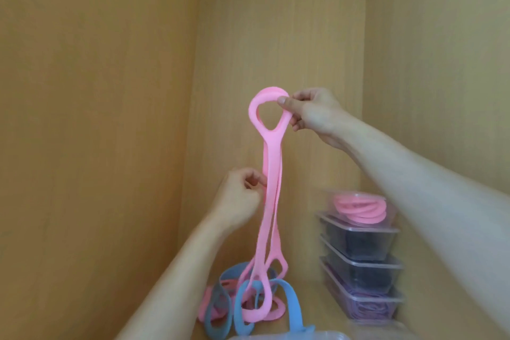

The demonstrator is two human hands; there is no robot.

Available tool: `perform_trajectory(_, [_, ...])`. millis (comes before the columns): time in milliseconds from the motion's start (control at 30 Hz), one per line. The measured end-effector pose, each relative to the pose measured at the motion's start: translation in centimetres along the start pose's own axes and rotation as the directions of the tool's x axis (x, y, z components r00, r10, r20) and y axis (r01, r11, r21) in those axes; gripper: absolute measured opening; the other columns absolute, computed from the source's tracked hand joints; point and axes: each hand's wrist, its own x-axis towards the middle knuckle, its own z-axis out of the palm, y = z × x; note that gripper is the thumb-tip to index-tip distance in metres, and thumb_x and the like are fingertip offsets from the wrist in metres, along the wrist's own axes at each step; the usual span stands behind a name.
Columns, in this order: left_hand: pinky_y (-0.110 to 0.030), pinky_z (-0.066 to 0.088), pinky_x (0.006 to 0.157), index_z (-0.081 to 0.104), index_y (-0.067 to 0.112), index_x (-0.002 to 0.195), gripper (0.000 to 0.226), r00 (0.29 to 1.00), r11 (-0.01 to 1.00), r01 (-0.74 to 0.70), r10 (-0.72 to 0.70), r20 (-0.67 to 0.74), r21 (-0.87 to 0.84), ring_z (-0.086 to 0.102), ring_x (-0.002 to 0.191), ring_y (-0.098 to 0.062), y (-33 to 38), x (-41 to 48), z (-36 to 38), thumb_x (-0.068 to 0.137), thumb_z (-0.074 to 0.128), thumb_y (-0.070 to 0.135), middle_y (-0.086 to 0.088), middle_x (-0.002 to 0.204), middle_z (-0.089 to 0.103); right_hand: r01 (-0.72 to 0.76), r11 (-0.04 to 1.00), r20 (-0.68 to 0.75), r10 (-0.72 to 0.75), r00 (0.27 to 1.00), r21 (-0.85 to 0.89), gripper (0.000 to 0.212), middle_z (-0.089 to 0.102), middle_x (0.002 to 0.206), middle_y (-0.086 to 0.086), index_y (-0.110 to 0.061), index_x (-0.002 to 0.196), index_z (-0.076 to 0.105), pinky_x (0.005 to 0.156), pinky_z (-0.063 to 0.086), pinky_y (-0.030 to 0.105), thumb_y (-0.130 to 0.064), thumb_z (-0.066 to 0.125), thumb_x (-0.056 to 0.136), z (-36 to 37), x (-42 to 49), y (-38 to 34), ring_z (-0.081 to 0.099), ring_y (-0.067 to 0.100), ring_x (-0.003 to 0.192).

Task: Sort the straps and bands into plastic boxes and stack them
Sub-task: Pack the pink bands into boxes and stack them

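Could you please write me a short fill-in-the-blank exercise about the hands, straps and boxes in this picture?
1. The right hand grips the top loop of a long ____ strap.
2. The left hand pinches that strap ____ the right hand.
3. The stack of plastic boxes stands to the ____ of the hanging strap.
4. The pile under the strap mixes pink straps with ____ ones.

Missing words: pink; below; right; blue.

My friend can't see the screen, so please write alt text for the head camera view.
A person's right hand holds up a long pink strap by its top loop while the left hand pinches it midway. Below lies a tangle of pink and blue straps; at right stands a stack of clear plastic boxes.
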Motion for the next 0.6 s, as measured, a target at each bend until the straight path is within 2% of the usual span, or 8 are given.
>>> perform_trajectory(100, [-0.018,0.033,0.048,0.074,0.018,0.089,0.022,0.995,0.999,0.018,-0.022,0.099,0.033,0.038,0.044,-0.001,-0.8,-0.1,0.1,0.092,0.062,0.001,0.009,0.058,0.05,0.022,1.0,-0.037,-0.022,0.999,-0.021,0.019,0.063,0.069,0.009,0.0,0.093,0.067,0.053,0.051,0.026,-0.018,0.073,0.092,-0.7,1.0,-1.0,0.057,0.014,0.052])
perform_trajectory(167, [-0.017,0.032,0.045,0.075,0.012,0.101,0.013,0.984,0.998,0.057,-0.059,0.167,0.018,0.036,0.04,0.0,-0.9,-0.3,0.3,0.096,0.063,0.007,0.008,0.056,0.048,0.026,0.999,-0.04,-0.028,0.999,-0.041,0.02,0.064,0.068,0.008,0.0,0.093,0.068,0.054,0.051,0.026,-0.019,0.074,0.092,-1.0,1.4,-1.6,0.057,0.014,0.053])
perform_trajectory(267, [-0.021,0.04,0.051,0.071,0.006,0.108,0.014,0.964,0.994,0.105,-0.092,0.25,-0.039,0.047,0.051,-0.009,-0.3,-1.1,0.8,0.097,0.064,0.009,-0.002,0.065,0.056,0.039,0.998,-0.049,-0.042,0.998,-0.047,0.019,0.064,0.065,0.006,-0.001,0.09,0.067,0.053,0.051,0.025,-0.019,0.074,0.092,-1.4,1.6,-1.9,0.058,0.013,0.05])
perform_trajectory(333, [-0.024,0.045,0.055,0.069,0.001,0.112,0.017,0.95,0.987,0.134,-0.104,0.293,-0.084,0.053,0.063,-0.015,0.4,-1.4,1.0,0.097,0.062,0.006,-0.011,0.079,0.061,0.048,0.998,-0.064,-0.051,0.997,-0.051,0.019,0.064,0.062,0.005,-0.004,0.086,0.067,0.052,0.051,0.025,-0.02,0.074,0.091,-1.6,1.8,-2.1,0.058,0.013,0.048])
perform_trajectory(467, [-0.028,0.047,0.065,0.065,-0.003,0.121,0.025,0.935,0.973,0.187,-0.133,0.328,-0.138,0.056,0.082,-0.022,1.2,-1.6,1.0,0.097,0.057,0.001,-0.021,0.103,0.065,0.053,0.997,-0.091,-0.059,0.994,-0.064,0.023,0.064,0.062,0.005,0.001,0.094,0.068,0.053,0.052,0.025,-0.021,0.075,0.091,-1.9,2.2,-2.6,0.058,0.013,0.048])
perform_trajectory(600, [-0.033,0.047,0.073,0.063,0.003,0.124,0.028,0.92,0.967,0.214,-0.152,0.361,-0.137,0.056,0.086,-0.019,1.2,-1.8,1.1,0.098,0.055,0.003,-0.013,0.102,0.064,0.072,0.994,-0.113,-0.081,0.99,-0.08,0.026,0.064,0.064,0.006,0.003,0.098,0.067,0.054,0.052,0.025,-0.021,0.074,0.092,-2.1,2.6,-3.3,0.058,0.013,0.048])
